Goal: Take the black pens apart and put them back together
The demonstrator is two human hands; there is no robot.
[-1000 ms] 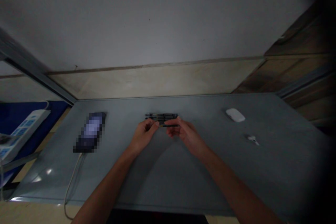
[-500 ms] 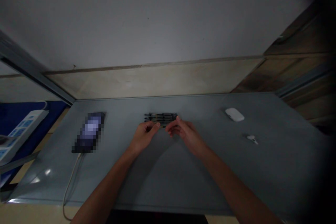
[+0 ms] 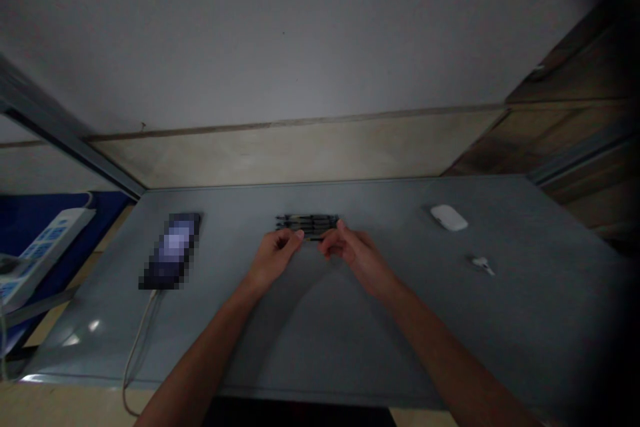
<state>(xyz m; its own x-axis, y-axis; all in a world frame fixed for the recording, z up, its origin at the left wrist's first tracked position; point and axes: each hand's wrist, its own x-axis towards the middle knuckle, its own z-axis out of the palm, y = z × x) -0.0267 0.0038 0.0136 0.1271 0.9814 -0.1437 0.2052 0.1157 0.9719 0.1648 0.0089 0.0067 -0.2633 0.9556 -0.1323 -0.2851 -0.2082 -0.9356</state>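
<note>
1. From my remote place, I see the left hand [image 3: 271, 257] with thumb and finger narrow, holding one end of a slim stick [image 3: 313, 239]
2. The right hand [image 3: 357, 255] has curled fingers near its other end; I cannot tell if they grip
3. Just beyond both hands, similar dark sticks [image 3: 307, 220] lie on the grey table [image 3: 330, 340]
4. Well right of the right hand is a rounded white case [image 3: 449, 217]; well left of the left hand, a phone [image 3: 171, 250]
</note>
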